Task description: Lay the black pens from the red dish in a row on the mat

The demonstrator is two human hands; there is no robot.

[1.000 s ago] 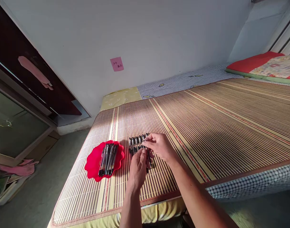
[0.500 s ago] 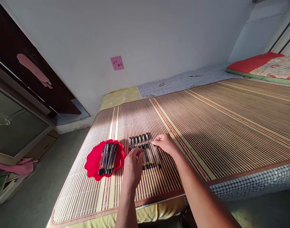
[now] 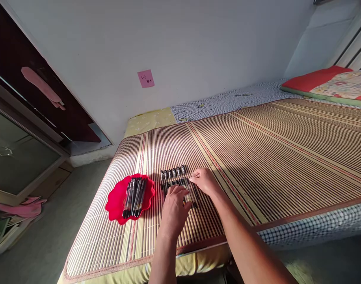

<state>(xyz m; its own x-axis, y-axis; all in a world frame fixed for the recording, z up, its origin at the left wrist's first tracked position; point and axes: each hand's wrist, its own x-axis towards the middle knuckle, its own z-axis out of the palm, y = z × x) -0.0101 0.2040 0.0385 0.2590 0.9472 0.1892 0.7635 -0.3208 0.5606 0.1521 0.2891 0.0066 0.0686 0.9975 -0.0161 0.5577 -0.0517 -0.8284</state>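
A row of several black pens (image 3: 176, 179) lies on the bamboo mat (image 3: 257, 157), with their caps lined up just beyond them. My left hand (image 3: 174, 207) rests flat over the near ends of those pens, fingers stretched out. My right hand (image 3: 204, 181) sits at the right end of the row, fingertips pinched on the outermost pen. To the left, a red scalloped plate (image 3: 115, 201) holds several more black pens (image 3: 134, 197).
The mat covers a bed with a yellow sheet (image 3: 149, 120) and a checked cloth at its edges. A red and patterned pillow (image 3: 331, 83) lies at the far right. A pink sticky note (image 3: 146, 78) hangs on the wall. A dark cabinet (image 3: 35, 102) stands left.
My right hand came down from above the row and set a pen at its right end. My left hand moved forward and settled onto the pens.
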